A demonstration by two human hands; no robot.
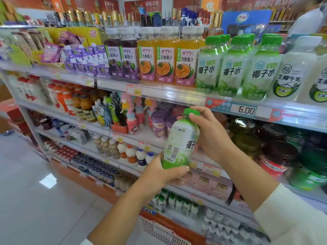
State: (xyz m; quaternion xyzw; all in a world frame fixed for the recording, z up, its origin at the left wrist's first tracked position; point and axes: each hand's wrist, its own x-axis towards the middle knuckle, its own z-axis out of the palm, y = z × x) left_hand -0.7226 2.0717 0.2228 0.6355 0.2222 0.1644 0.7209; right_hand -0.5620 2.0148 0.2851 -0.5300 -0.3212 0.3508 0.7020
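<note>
Fingers of both hands curl round the coconut water bottle (pixel 180 140): the left hand (pixel 164 172) cups its base, the right hand (pixel 210 133) grips near the green cap. Held before the shelves (pixel 177 96), its long axis runs near upright, cap uppermost and tilted slightly rightward.

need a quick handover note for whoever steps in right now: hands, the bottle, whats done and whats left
Left hand: grips the base of the coconut water bottle.
Right hand: holds its upper part, fingers by the green cap.
Bottle: tilted, in front of the shelves, below the matching row, barcode side facing the camera.
Done: the bottle is off the shelf and the cap is on.
Left: probably finish checking the label, then drop it in the red basket below or reshelve it.
</note>
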